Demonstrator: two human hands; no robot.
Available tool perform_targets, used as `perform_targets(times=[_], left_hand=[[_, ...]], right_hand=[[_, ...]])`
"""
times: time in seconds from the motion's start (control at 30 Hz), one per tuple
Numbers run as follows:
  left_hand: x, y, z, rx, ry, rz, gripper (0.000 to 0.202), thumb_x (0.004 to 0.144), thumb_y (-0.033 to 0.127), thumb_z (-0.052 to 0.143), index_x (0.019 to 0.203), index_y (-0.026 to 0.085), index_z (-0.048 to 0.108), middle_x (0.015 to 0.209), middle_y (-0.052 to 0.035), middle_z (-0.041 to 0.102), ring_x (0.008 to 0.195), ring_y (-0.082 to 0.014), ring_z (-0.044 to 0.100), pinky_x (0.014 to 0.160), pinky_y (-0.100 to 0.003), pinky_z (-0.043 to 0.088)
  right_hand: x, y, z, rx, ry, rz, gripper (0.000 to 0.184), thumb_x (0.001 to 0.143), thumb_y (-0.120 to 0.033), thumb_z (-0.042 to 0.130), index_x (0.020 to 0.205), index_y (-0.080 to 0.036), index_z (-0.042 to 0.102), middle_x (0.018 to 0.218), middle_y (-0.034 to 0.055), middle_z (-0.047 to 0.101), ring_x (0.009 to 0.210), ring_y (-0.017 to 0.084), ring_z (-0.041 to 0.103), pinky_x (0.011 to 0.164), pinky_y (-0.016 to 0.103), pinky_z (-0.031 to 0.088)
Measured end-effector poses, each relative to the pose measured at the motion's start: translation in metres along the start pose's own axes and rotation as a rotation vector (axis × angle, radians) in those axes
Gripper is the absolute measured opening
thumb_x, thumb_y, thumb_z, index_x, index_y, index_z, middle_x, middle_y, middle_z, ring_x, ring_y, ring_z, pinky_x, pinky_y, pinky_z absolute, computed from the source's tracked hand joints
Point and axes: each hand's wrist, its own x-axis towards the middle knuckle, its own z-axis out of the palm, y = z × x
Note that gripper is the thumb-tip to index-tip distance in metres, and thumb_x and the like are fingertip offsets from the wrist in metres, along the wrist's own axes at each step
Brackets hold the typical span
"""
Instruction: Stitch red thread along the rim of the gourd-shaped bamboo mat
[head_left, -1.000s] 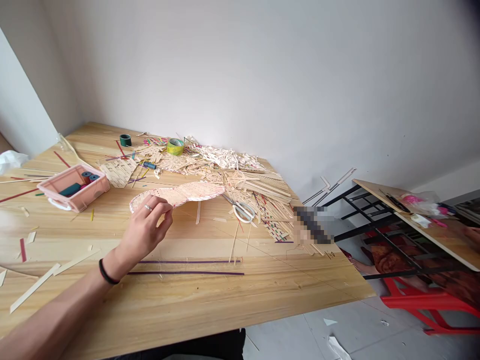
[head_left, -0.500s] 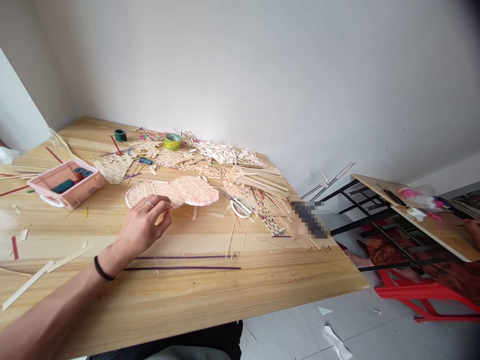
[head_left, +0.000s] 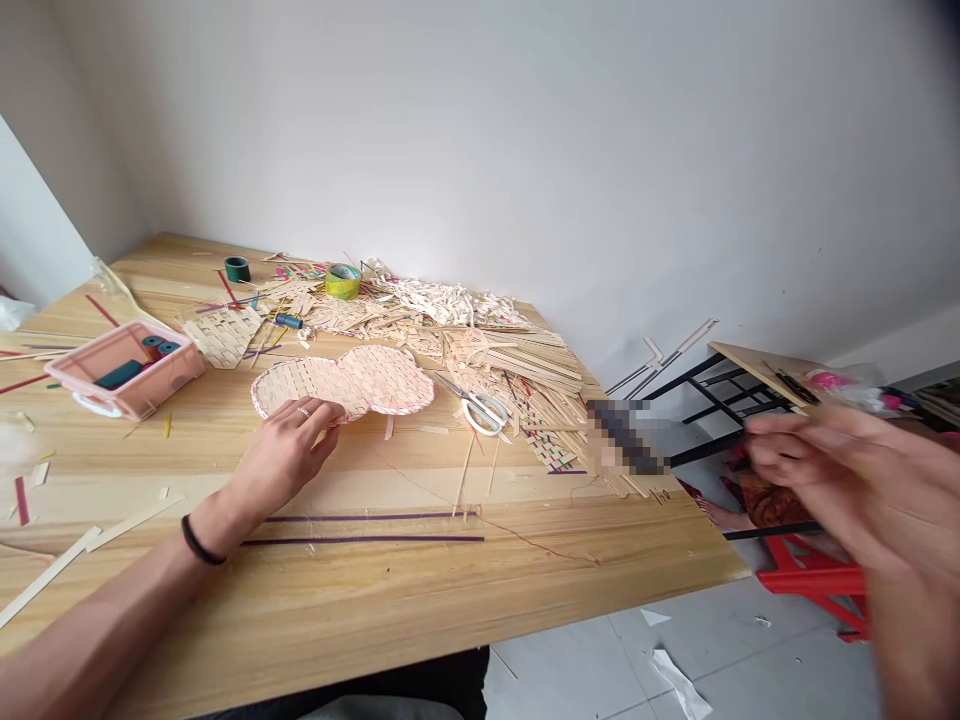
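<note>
A flat woven bamboo piece with a pink rim (head_left: 360,375), shaped like two joined rounds, lies on the wooden table (head_left: 390,600). My left hand (head_left: 281,455) holds its near edge, fingers on top and thumb against the rim; it wears a ring and a black wristband. My right hand (head_left: 847,480) is raised at the far right, off the table edge, smeared by motion, so its grip is unclear. A thin reddish thread (head_left: 525,540) runs from the woven piece across the table towards that hand.
White-handled scissors (head_left: 480,405) lie right of the woven piece. Behind are a heap of bamboo strips (head_left: 465,330), a yellow-green tape roll (head_left: 343,281) and a small woven square (head_left: 221,335). A pink box (head_left: 124,370) sits left. Two purple strips (head_left: 375,539) lie near me.
My right hand has come into view at the right. The woven piece, tilted up before, now lies flat, and my left hand has lowered onto its edge.
</note>
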Motion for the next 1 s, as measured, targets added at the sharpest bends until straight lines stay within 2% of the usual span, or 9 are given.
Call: perform_targets(times=[0.03, 0.1, 0.23, 0.3, 0.37, 0.47, 0.57, 0.67, 1.0], left_hand=[[0.0, 0.0, 0.0, -0.018, -0.007, -0.013, 0.013, 0.106, 0.016, 0.053, 0.108, 0.021, 0.065, 0.097, -0.0058, 0.077, 0.084, -0.0225, 0.074, 0.076, -0.034, 0.057], [-0.001, -0.001, 0.0, -0.052, -0.015, -0.028, 0.014, 0.106, 0.016, 0.053, 0.112, 0.021, 0.065, 0.105, -0.0066, 0.077, 0.088, -0.0215, 0.075, 0.078, -0.033, 0.058], [-0.003, -0.002, 0.002, -0.075, 0.013, -0.019, 0.012, 0.105, 0.016, 0.054, 0.111, 0.019, 0.065, 0.114, -0.008, 0.077, 0.092, -0.0196, 0.076, 0.08, -0.03, 0.06], [-0.004, -0.002, 0.003, -0.062, 0.025, -0.017, 0.011, 0.104, 0.015, 0.056, 0.107, 0.019, 0.065, 0.114, -0.0079, 0.076, 0.091, -0.019, 0.076, 0.08, -0.029, 0.06], [-0.005, -0.001, 0.004, -0.046, 0.036, -0.018, 0.011, 0.103, 0.013, 0.056, 0.107, 0.019, 0.065, 0.112, -0.0075, 0.076, 0.091, -0.019, 0.076, 0.08, -0.029, 0.06], [-0.005, 0.0, 0.004, -0.028, 0.043, -0.028, 0.015, 0.102, 0.011, 0.057, 0.112, 0.019, 0.064, 0.111, -0.0073, 0.076, 0.092, -0.0198, 0.076, 0.081, -0.03, 0.06], [-0.005, 0.002, 0.002, -0.022, 0.041, -0.038, 0.018, 0.103, 0.011, 0.058, 0.117, 0.019, 0.063, 0.113, -0.0072, 0.075, 0.092, -0.0198, 0.075, 0.081, -0.03, 0.059], [-0.003, 0.005, 0.001, -0.038, 0.022, -0.024, 0.018, 0.105, 0.011, 0.058, 0.119, 0.02, 0.064, 0.112, -0.0067, 0.075, 0.092, -0.0187, 0.075, 0.082, -0.028, 0.058], [-0.001, 0.007, -0.001, 0.023, -0.004, 0.069, 0.01, 0.106, 0.014, 0.061, 0.114, 0.019, 0.066, 0.11, -0.0073, 0.077, 0.088, -0.0176, 0.076, 0.076, -0.027, 0.057]], right_hand=[[0.002, -0.008, 0.019, 0.211, -0.099, 0.095, 0.061, 0.088, -0.072, 0.078, 0.064, -0.02, 0.059, 0.085, 0.0229, 0.072, 0.062, 0.014, 0.065, 0.059, 0.049, 0.044], [-0.001, -0.028, 0.061, 0.393, -0.287, 0.178, 0.059, 0.072, -0.071, 0.092, 0.069, -0.02, 0.062, 0.078, 0.0152, 0.07, 0.056, 0.012, 0.06, 0.055, 0.043, 0.042], [-0.021, -0.065, 0.153, 0.638, -0.746, 0.056, 0.049, 0.081, -0.059, 0.09, 0.079, -0.02, 0.061, 0.07, 0.0008, 0.063, 0.055, 0.013, 0.058, 0.05, 0.029, 0.047], [-0.034, -0.076, 0.195, 0.668, -0.866, 0.001, 0.044, 0.09, -0.057, 0.081, 0.083, -0.021, 0.058, 0.071, -0.0017, 0.061, 0.056, 0.013, 0.058, 0.05, 0.027, 0.05], [-0.046, -0.085, 0.231, 0.611, -0.891, -0.094, 0.03, 0.097, -0.047, 0.073, 0.092, -0.021, 0.061, 0.071, -0.0033, 0.058, 0.057, 0.013, 0.057, 0.053, 0.027, 0.053], [-0.059, -0.096, 0.27, 0.48, -0.741, -0.32, 0.01, 0.1, -0.028, 0.065, 0.098, -0.019, 0.069, 0.087, 0.0008, 0.061, 0.068, 0.012, 0.058, 0.059, 0.025, 0.052], [-0.066, -0.101, 0.293, 0.412, -0.605, -0.5, 0.012, 0.102, -0.016, 0.063, 0.098, -0.018, 0.074, 0.096, 0.0033, 0.063, 0.077, 0.012, 0.061, 0.07, 0.025, 0.053], [-0.071, -0.096, 0.305, 0.39, -0.561, -0.582, 0.013, 0.104, -0.012, 0.064, 0.1, -0.016, 0.075, 0.097, 0.0045, 0.063, 0.083, 0.014, 0.063, 0.074, 0.025, 0.052], [-0.077, -0.074, 0.315, 0.368, -0.499, -0.648, 0.011, 0.103, -0.01, 0.067, 0.099, -0.015, 0.076, 0.09, 0.0035, 0.066, 0.076, 0.013, 0.062, 0.074, 0.026, 0.05]])
